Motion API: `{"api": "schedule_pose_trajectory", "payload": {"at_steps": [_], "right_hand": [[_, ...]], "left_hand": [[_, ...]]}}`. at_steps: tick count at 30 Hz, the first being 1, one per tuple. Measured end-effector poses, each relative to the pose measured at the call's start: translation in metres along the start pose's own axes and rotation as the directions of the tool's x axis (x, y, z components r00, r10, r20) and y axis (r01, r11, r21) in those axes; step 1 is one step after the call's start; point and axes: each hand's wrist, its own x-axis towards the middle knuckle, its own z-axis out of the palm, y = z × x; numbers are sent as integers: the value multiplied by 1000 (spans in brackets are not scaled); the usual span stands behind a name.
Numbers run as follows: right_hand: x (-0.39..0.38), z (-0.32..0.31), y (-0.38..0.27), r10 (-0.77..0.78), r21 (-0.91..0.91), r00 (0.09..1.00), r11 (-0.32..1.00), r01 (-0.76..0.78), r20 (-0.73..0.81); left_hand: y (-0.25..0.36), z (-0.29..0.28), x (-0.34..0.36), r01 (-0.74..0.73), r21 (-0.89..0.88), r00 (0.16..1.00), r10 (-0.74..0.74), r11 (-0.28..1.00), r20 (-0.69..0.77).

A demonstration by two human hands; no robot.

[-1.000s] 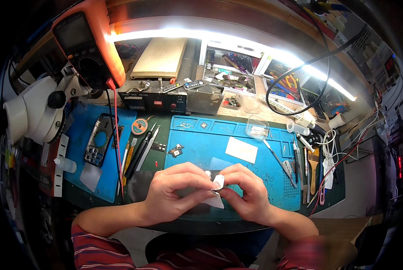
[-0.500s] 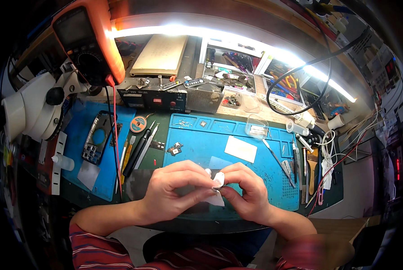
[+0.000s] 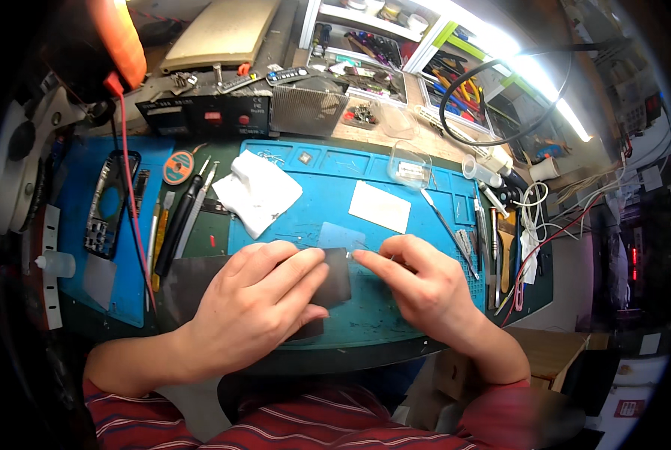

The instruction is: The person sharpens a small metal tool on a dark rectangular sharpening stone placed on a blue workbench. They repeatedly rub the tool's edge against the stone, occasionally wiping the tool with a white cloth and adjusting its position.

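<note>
My left hand (image 3: 264,289) lies over a dark grey sheet (image 3: 335,279), its fingers side by side and its thumb apart; anything beneath the palm is hidden. To the right, my right hand (image 3: 433,289) stretches its index finger to the sheet's upper right corner. A tiny whitish piece (image 3: 349,255) is at that fingertip, too small to name. The other fingers are bent, and nothing shows held in them. Beyond my left hand, a crumpled white wipe (image 3: 257,193) rests on the blue work mat (image 3: 305,214).
A white card (image 3: 380,207) and a clear box (image 3: 410,165) sit farther back. Left are a phone frame (image 3: 112,206), a solder spool (image 3: 178,166) and several slim tools. Tweezers (image 3: 449,231) and other tools line the right. A red cable (image 3: 129,180) hangs at left.
The white wipe has gone from both hands to the mat's far left. My hands have moved apart, the left now over the dark sheet. The view has shifted.
</note>
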Motion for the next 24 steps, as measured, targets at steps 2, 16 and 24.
{"api": "schedule_pose_trajectory", "payload": {"at_steps": [2,16,24], "right_hand": [[0,4,4,-87,-115,996,990,88,12],[-7,10,9,-242,-150,970,958,244,34],[-11,12,4,-249,-193,966,947,257,61]], "left_hand": [[-5,5,-4,15,-5,997,-14,1000,72],[-1,1,-10,-14,63,982,2,998,186],[-1,1,-9,-22,70,982,8,997,191]]}}
